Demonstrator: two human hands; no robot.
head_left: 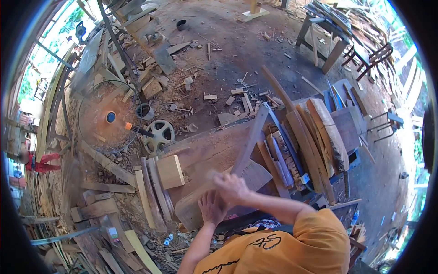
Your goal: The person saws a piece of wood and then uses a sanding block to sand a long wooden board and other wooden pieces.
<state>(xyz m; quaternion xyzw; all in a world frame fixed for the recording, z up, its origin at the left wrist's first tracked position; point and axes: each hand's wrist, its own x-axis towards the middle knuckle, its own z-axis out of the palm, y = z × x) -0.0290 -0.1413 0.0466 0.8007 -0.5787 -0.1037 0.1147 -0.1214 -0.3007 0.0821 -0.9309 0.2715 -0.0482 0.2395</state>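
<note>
My left hand (212,208) rests on a curved, flat wooden board (255,176), its fingers spread. Just above it, my right hand (232,188) is closed in a fist over the same board. Something blurred shows by the right fist, too smeared to name. The board lies on a dusty wooden workbench (200,153). A long narrow strip of wood (252,139) runs up and away from beyond my right hand. To the left of my hands, a pale square wooden block (170,172) sits on the bench.
Thick planks (327,132) are stacked along the bench's right side. At the left stand a round wire-guarded fan (110,117) and a spoked wheel (158,136). Wood offcuts (210,97) litter the floor beyond. A loaded wooden table (326,29) and a chair (367,59) stand far right.
</note>
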